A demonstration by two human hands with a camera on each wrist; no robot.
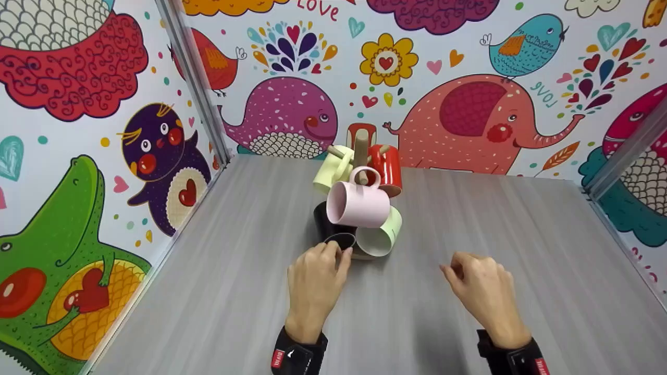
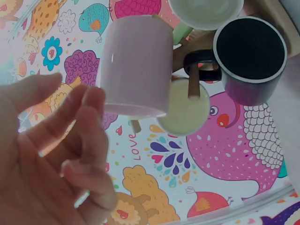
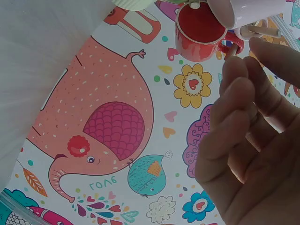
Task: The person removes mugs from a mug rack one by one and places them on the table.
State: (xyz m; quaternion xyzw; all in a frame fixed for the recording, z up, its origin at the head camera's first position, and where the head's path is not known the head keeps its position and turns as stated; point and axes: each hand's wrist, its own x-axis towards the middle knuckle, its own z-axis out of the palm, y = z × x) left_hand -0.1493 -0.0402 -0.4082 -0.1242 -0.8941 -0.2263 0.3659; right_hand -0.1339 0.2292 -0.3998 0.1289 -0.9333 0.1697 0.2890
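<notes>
A wooden mug tree (image 1: 360, 148) holds several mugs on its pegs. A pink mug (image 1: 367, 207) hangs at the front, above a black mug (image 1: 324, 221) on the left and a pale green mug (image 1: 383, 237) on the right. Higher up are a pale yellow mug (image 1: 324, 174) and a red mug (image 1: 389, 169). My left hand (image 1: 315, 284) is nearest the black mug in the head view; the left wrist view shows its loosely bent fingers (image 2: 89, 136) holding nothing, apart from the mugs. Right of the tree, my right hand (image 1: 484, 291) is loosely curled and holds nothing.
The tree stands on a grey tabletop (image 1: 250, 234), its round base (image 1: 363, 256) partly hidden by mugs. Walls with cartoon animals enclose the back and sides, joined by metal corner strips (image 1: 195, 78). Each wrist wears a black strap (image 1: 299, 354).
</notes>
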